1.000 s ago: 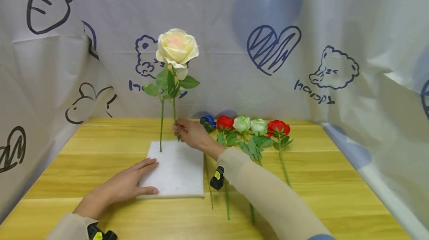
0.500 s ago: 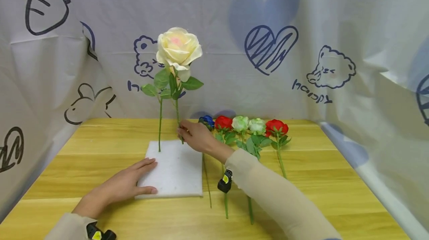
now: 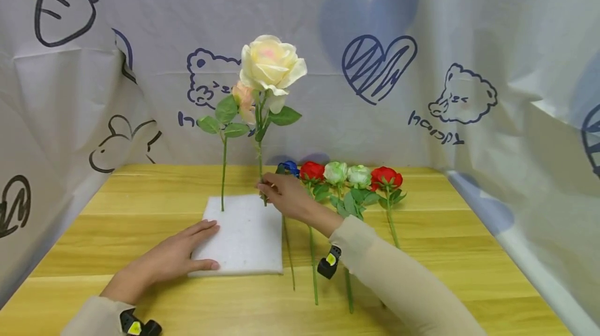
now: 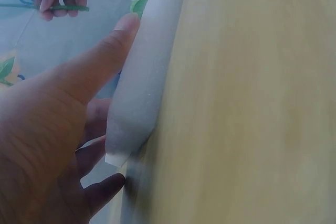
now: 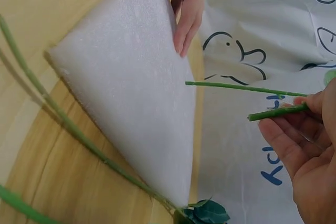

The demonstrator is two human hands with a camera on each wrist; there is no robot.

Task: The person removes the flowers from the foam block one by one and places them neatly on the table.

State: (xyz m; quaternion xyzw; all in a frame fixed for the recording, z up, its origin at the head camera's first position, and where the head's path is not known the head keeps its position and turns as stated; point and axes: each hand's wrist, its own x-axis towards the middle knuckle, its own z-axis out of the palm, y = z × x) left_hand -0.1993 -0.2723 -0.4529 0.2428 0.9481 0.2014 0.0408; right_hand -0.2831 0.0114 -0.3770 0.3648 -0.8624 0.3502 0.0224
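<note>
A cream rose (image 3: 273, 62) stands upright in the grip of my right hand (image 3: 291, 198), which pinches its green stem low down. In the right wrist view the cut end of that stem (image 5: 273, 113) hangs apart from the white foam block (image 5: 126, 77). A peach flower (image 3: 244, 99) stands in the back left of the block, partly hidden behind the cream rose. My left hand (image 3: 171, 255) rests on the block's left side, thumb and fingers spread. The left wrist view shows its thumb (image 4: 105, 59) along the block's edge.
Right of the block lie a blue flower (image 3: 289, 168), a red rose (image 3: 312, 171), pale green flowers (image 3: 335, 173) and another red rose (image 3: 387, 177), stems toward me. A drawn-on white sheet (image 3: 300, 8) hangs behind the wooden table (image 3: 140, 190).
My right hand has carried the cream rose to the right, over the block's back right part. The peach flower has come into sight behind it. My left hand has stayed put.
</note>
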